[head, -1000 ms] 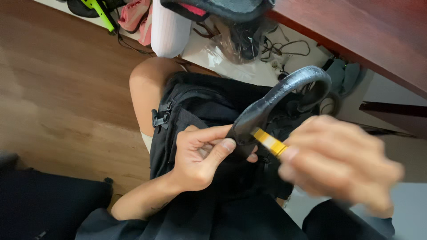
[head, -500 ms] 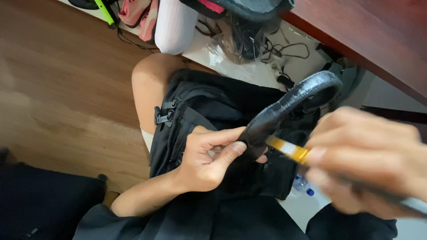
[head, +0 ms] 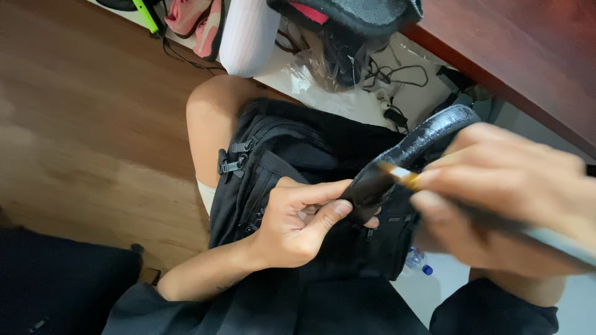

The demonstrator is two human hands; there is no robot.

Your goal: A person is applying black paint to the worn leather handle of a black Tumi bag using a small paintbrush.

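- The person sits over a brown wood floor [head: 81,124], with a black backpack [head: 292,155] on the lap.
- The right hand [head: 503,198] is close to the camera and blurry. It grips a thin brush [head: 397,175] like a pencil, likely to steer the tip.
- The left hand [head: 304,220] pinches the end of a black curved strap [head: 422,146], holding it steady for the brush.
- Farther off, tangled cables [head: 391,80] lie under a red-brown desk [head: 521,56].

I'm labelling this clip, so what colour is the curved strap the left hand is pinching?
Glossy black, seen in the head view: the curved strap pinched by the left hand.
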